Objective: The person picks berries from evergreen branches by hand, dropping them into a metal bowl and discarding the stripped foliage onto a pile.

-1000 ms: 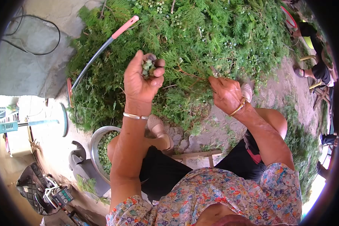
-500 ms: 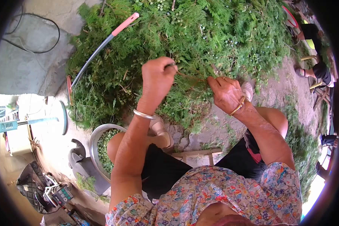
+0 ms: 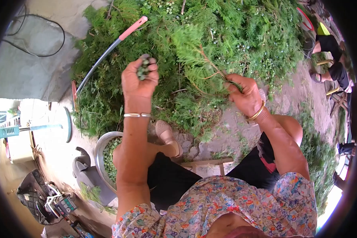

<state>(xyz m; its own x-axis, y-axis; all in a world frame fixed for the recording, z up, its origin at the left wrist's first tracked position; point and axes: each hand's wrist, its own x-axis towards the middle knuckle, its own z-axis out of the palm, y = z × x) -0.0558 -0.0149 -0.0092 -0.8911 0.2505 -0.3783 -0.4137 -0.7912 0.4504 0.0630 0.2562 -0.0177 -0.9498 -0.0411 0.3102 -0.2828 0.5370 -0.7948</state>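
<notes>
My left hand [image 3: 138, 81] is raised and closed around a handful of small green berries [image 3: 143, 66]. My right hand [image 3: 245, 93] grips the stem of a leafy green sprig [image 3: 194, 53], lifted upright above the big pile of cut branches [image 3: 210, 27]. Both wrists wear bangles. A metal bowl [image 3: 100, 147] with green berries in it sits on the ground below my left arm, partly hidden by my knee.
A long tool with a pink handle [image 3: 131, 27] lies across the left side of the pile. A black cable [image 3: 35, 27] loops on the concrete at the upper left. Another person [image 3: 332, 59] sits at the right edge. My sandalled foot [image 3: 167, 137] rests by the pile.
My left hand pulled back left from the sprig with berries in its fist. My right hand turned the sprig up from the pile.
</notes>
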